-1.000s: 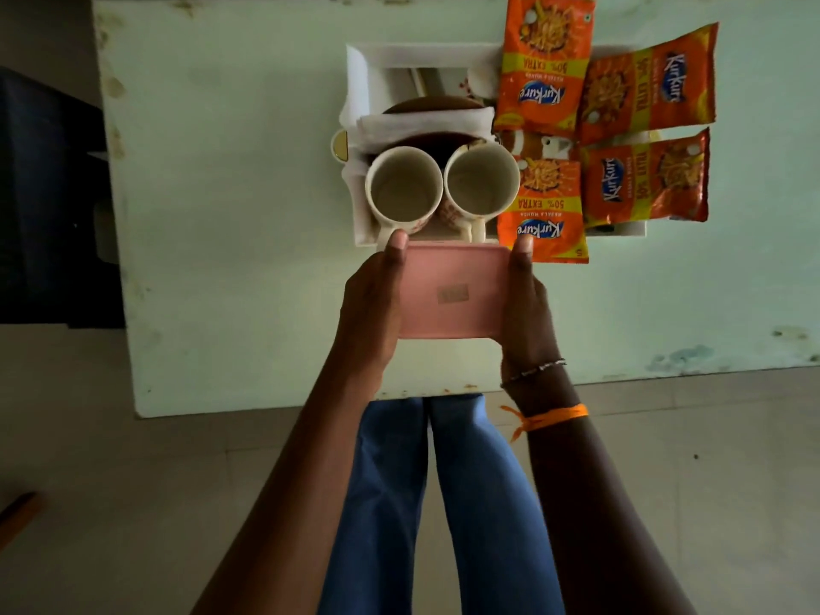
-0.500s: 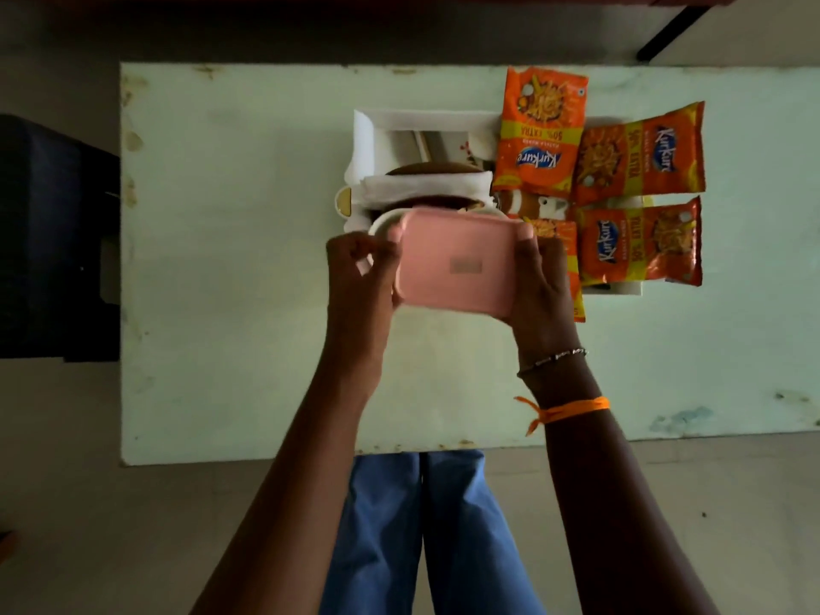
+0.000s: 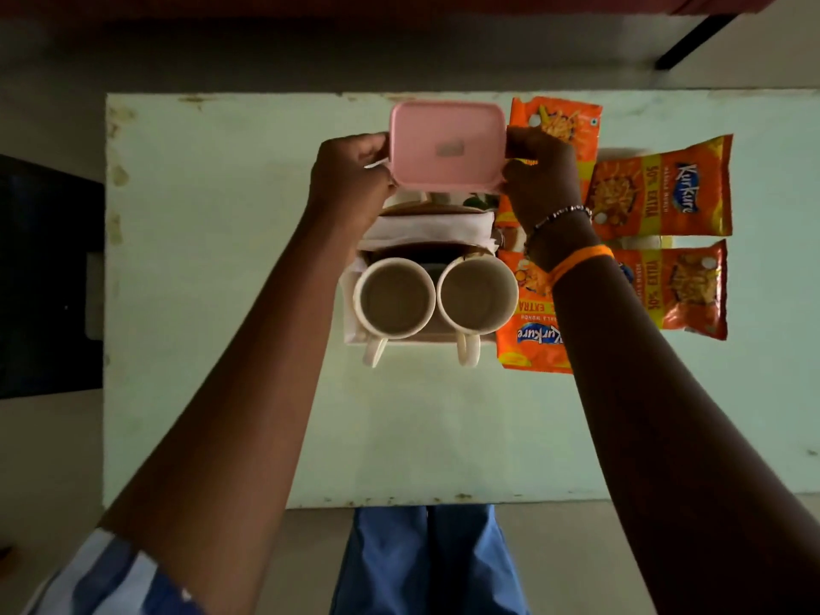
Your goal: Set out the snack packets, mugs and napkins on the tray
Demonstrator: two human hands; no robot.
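A pink lidded box (image 3: 447,146) hangs over the far end of the white tray (image 3: 350,324). My left hand (image 3: 350,179) grips its left edge and my right hand (image 3: 539,175) grips its right edge. Two cream mugs (image 3: 394,297) (image 3: 477,295) stand side by side at the tray's near end, handles toward me. A folded white napkin (image 3: 426,228) lies behind them. Several orange snack packets lie on the tray's right: one far (image 3: 565,122), two at the right (image 3: 661,193) (image 3: 679,286), one near (image 3: 530,335) partly under my right forearm.
The tray sits on a pale green table (image 3: 222,259) with worn edges. A dark object (image 3: 44,277) stands off the table's left edge. A brown round item (image 3: 426,210) and a leaf-patterned piece (image 3: 479,199) show between the napkin and the box.
Both hands carried the pink box from the table's near side, over the mugs, to the tray's far end. The mugs show again.
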